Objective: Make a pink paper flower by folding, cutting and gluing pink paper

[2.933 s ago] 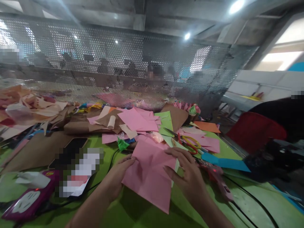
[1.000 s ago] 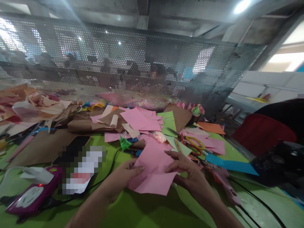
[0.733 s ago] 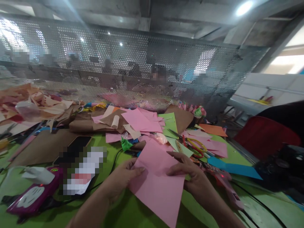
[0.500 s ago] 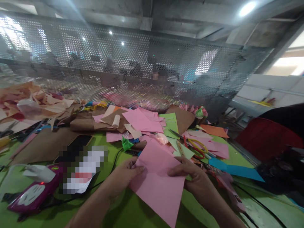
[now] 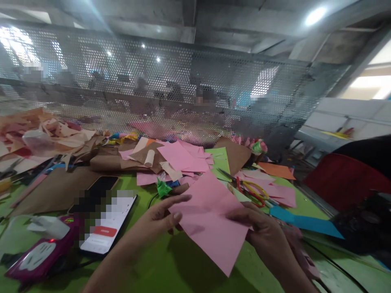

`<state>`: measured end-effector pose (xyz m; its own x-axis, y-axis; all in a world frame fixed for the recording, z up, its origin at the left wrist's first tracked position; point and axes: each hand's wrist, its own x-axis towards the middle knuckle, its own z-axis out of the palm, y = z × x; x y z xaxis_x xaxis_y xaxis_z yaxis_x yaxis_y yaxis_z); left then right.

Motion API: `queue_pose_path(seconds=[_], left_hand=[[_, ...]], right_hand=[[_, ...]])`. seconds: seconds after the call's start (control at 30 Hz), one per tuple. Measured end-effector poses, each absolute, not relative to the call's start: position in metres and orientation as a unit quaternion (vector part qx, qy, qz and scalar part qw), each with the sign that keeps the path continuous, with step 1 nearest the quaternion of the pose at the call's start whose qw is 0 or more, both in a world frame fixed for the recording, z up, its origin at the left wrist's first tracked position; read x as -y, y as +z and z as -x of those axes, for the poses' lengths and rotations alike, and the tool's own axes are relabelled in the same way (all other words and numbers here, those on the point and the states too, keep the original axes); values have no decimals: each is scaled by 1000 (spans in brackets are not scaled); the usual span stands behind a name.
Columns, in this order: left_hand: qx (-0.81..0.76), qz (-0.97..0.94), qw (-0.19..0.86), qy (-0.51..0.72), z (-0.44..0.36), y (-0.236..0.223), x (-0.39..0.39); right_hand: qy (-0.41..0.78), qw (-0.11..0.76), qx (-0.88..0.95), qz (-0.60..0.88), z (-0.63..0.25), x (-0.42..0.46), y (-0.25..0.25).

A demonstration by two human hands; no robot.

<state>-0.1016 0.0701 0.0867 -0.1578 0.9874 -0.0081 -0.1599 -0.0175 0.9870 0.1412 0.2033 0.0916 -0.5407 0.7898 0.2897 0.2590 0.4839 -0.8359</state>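
A square sheet of pink paper [image 5: 214, 221] is held tilted above the green table. My right hand [image 5: 259, 224] grips its right side, thumb beneath and fingers on top. At the left corner, my left hand [image 5: 166, 215] has thumb and index finger apart, close to the paper's edge; its other fingers are partly hidden. Just beyond the sheet lie scissors with red and yellow handles [image 5: 252, 189] and a scrunched green piece [image 5: 163, 188]. A pink glue gun [image 5: 301, 252] is partly covered by my right forearm.
Pink sheets [image 5: 183, 156], brown paper [image 5: 105, 158] and a lime sheet [image 5: 220, 158] lie across the back. Two phones, one dark [image 5: 102, 189] and one lit [image 5: 104, 240], sit left beside a purple power strip [image 5: 39, 260]. A perforated metal screen [image 5: 171, 81] stands behind.
The pink sheet has shifted right and up a little with my right hand. My left thumb has come off the sheet's face, and the left fingers have spread.
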Motion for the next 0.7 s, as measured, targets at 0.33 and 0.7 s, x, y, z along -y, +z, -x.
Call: queue_pose_path(seconds=[0.33,0.7], left_hand=[[-591,-491,351,535,98,75,-78],[-564,-456,358,587,96,73,-81]], right_hand=[[394,353,787,318,-142,-203,92],[398,358,790,298,-143,-203,91]])
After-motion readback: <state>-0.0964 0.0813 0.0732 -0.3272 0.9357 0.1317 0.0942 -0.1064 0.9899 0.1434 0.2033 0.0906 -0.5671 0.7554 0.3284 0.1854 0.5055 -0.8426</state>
